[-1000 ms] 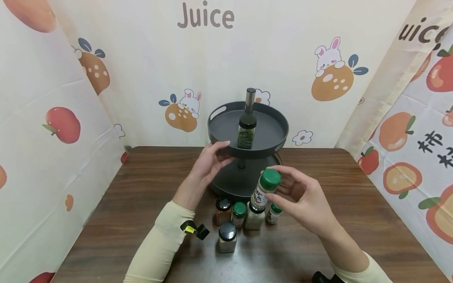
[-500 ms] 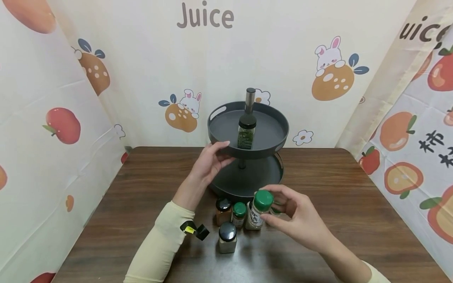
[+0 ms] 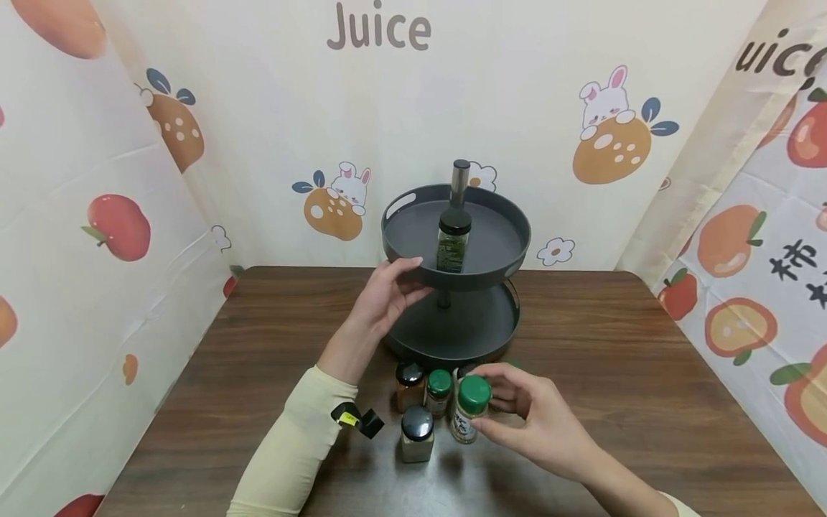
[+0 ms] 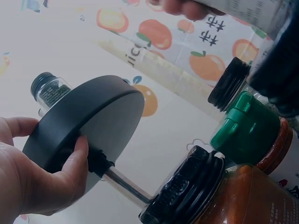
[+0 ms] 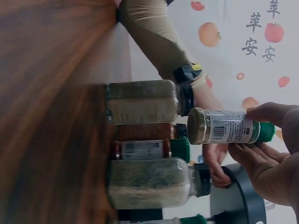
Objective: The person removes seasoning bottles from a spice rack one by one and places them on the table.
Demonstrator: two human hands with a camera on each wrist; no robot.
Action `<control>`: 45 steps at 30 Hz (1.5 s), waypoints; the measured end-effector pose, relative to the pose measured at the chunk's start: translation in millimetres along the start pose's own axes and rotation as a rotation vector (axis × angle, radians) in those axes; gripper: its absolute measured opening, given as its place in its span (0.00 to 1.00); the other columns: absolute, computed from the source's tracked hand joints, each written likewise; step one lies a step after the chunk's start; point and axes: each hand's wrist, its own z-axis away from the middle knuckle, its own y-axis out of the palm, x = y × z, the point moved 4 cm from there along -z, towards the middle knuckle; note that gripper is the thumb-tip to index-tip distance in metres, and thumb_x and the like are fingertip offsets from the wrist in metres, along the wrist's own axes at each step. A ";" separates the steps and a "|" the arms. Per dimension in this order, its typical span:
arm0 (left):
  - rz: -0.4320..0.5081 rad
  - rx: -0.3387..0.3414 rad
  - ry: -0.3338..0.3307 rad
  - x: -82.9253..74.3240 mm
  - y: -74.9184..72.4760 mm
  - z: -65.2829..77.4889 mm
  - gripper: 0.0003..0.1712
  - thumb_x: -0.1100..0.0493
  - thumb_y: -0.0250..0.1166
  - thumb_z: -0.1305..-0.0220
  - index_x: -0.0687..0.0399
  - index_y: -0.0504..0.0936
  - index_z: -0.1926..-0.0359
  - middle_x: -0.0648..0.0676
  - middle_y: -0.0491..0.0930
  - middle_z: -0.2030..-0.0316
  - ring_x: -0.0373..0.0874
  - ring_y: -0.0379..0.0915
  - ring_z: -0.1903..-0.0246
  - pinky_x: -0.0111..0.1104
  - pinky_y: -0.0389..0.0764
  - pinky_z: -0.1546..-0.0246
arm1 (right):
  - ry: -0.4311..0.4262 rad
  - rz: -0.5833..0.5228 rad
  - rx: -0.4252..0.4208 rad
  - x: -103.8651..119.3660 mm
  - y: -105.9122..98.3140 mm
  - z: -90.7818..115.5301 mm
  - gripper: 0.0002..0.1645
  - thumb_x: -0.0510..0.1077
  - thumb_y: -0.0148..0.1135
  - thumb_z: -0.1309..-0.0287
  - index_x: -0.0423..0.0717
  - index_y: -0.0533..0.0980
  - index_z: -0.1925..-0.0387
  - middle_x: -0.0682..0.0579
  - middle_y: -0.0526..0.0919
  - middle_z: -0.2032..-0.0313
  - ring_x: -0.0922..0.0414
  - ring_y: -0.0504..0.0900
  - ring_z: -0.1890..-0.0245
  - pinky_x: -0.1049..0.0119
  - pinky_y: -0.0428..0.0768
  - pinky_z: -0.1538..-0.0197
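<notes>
My left hand (image 3: pixel 388 301) grips the rim of the upper tier of a dark grey two-tier tray (image 3: pixel 497 240), seen also in the left wrist view, thumb on one side and fingers on the other. Between the thumb and fingers of my right hand (image 3: pixel 539 424) is a green-capped spice jar (image 3: pixel 473 402). The right wrist view shows this spice jar (image 5: pixel 229 126) raised off the table, pale contents inside. A black-capped jar of green herbs (image 3: pixel 451 248) stands on the upper tier, while the lower tier (image 3: pixel 446 334) carries nothing visible.
In front of the tray stand an orange-brown jar (image 3: pixel 410 388), a small green-capped jar (image 3: pixel 438 393) and a nearer black-capped jar (image 3: pixel 417 436). A large black-capped jar (image 5: pixel 149 183) and another green-capped jar (image 3: pixel 512 365) are mostly hidden behind my right hand.
My right hand has lowered the spice jar and brought it slightly left, nearer to me, from above the other jars. My left hand stays on the tray rim.
</notes>
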 end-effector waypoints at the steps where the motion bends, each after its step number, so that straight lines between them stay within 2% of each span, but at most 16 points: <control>1: -0.001 0.001 0.001 -0.1 0.4 0.0 0.20 0.62 0.60 0.34 0.58 0.66 0.44 0.56 0.75 0.58 0.45 0.79 0.61 0.46 0.77 0.44 | 0.015 0.003 0.003 -2.7 0.6 1.1 0.30 0.36 0.71 0.45 0.43 0.73 0.41 0.38 0.82 0.48 0.49 0.82 0.49 0.60 0.83 0.47; 6: 0.003 0.010 0.006 -1.3 2.5 1.0 0.21 0.63 0.58 0.33 0.59 0.65 0.42 0.57 0.75 0.57 0.46 0.79 0.60 0.53 0.68 0.38 | 0.084 0.020 0.022 -15.7 5.0 7.6 0.30 0.40 0.71 0.45 0.40 0.73 0.41 0.45 0.83 0.48 0.51 0.82 0.49 0.62 0.82 0.46; 8: 0.004 0.013 0.006 -1.4 2.8 1.4 0.20 0.63 0.58 0.33 0.58 0.65 0.42 0.57 0.75 0.58 0.46 0.79 0.60 0.52 0.70 0.39 | 0.085 0.039 0.026 -19.9 6.5 9.9 0.30 0.41 0.72 0.45 0.40 0.73 0.41 0.46 0.83 0.48 0.51 0.82 0.49 0.61 0.83 0.46; 12: 0.000 0.015 0.011 -1.0 2.1 1.2 0.18 0.62 0.58 0.33 0.56 0.66 0.44 0.56 0.75 0.58 0.45 0.79 0.61 0.43 0.82 0.49 | 0.088 0.106 0.035 -29.7 11.2 12.5 0.28 0.44 0.72 0.44 0.49 0.74 0.42 0.51 0.84 0.49 0.54 0.82 0.49 0.60 0.83 0.48; 14: -0.001 0.016 0.012 -0.4 1.7 0.9 0.17 0.62 0.58 0.33 0.55 0.67 0.45 0.56 0.75 0.58 0.45 0.79 0.61 0.40 0.84 0.52 | 0.096 0.125 0.045 -35.7 14.8 13.4 0.27 0.45 0.72 0.44 0.53 0.74 0.43 0.54 0.84 0.50 0.55 0.82 0.49 0.61 0.83 0.48; 16: -0.004 0.019 0.010 0.3 1.7 0.8 0.16 0.62 0.58 0.33 0.56 0.67 0.46 0.56 0.75 0.58 0.45 0.79 0.61 0.43 0.82 0.48 | 0.097 0.138 0.059 -40.9 18.9 14.4 0.26 0.45 0.72 0.44 0.55 0.74 0.45 0.55 0.84 0.51 0.56 0.82 0.50 0.61 0.84 0.49; 20: -0.003 0.023 0.005 1.1 1.8 0.9 0.17 0.62 0.59 0.33 0.56 0.67 0.45 0.56 0.75 0.58 0.45 0.79 0.61 0.52 0.69 0.39 | 0.072 0.159 0.087 -48.1 26.4 16.5 0.26 0.42 0.72 0.45 0.53 0.74 0.46 0.53 0.84 0.52 0.56 0.83 0.52 0.61 0.85 0.51; 23: -0.006 0.025 0.007 1.2 1.8 0.5 0.19 0.62 0.59 0.33 0.56 0.66 0.44 0.56 0.75 0.58 0.46 0.79 0.61 0.53 0.68 0.38 | 0.044 0.173 0.096 -51.3 30.6 17.1 0.26 0.38 0.73 0.47 0.50 0.74 0.46 0.51 0.85 0.53 0.56 0.84 0.53 0.61 0.86 0.52; 27: -0.009 0.029 0.009 1.0 1.2 -0.4 0.20 0.62 0.59 0.33 0.55 0.66 0.42 0.56 0.75 0.57 0.46 0.79 0.60 0.50 0.72 0.41 | 0.011 0.186 0.087 -50.9 34.3 15.5 0.28 0.33 0.73 0.50 0.46 0.74 0.47 0.49 0.85 0.53 0.55 0.84 0.53 0.59 0.86 0.53; 29: -0.008 0.030 0.009 1.2 0.6 -0.5 0.21 0.62 0.58 0.33 0.56 0.66 0.41 0.56 0.75 0.57 0.46 0.79 0.60 0.50 0.71 0.40 | 0.009 0.198 0.079 -47.7 35.7 14.0 0.29 0.31 0.74 0.51 0.43 0.74 0.47 0.47 0.85 0.53 0.54 0.84 0.53 0.58 0.87 0.54; 33: 0.000 0.037 0.013 1.1 0.0 -0.1 0.21 0.62 0.58 0.33 0.55 0.65 0.40 0.57 0.75 0.57 0.46 0.79 0.59 0.54 0.66 0.38 | 0.026 0.207 0.065 -34.2 36.7 10.2 0.28 0.28 0.73 0.53 0.39 0.74 0.49 0.43 0.85 0.54 0.52 0.84 0.54 0.55 0.87 0.55; 38: 0.000 0.041 0.015 0.9 0.5 0.4 0.22 0.62 0.59 0.33 0.56 0.65 0.41 0.57 0.75 0.57 0.47 0.79 0.60 0.54 0.67 0.38 | 0.049 0.205 0.063 -22.6 36.4 6.5 0.26 0.27 0.73 0.53 0.37 0.74 0.51 0.42 0.85 0.55 0.52 0.84 0.54 0.55 0.86 0.54; 45: -0.007 0.034 0.014 0.7 0.7 1.6 0.27 0.61 0.59 0.33 0.56 0.62 0.36 0.57 0.74 0.55 0.47 0.79 0.59 0.51 0.70 0.41 | 0.054 0.228 0.053 -31.7 35.6 7.5 0.28 0.27 0.74 0.56 0.38 0.74 0.51 0.44 0.86 0.55 0.53 0.84 0.54 0.55 0.87 0.54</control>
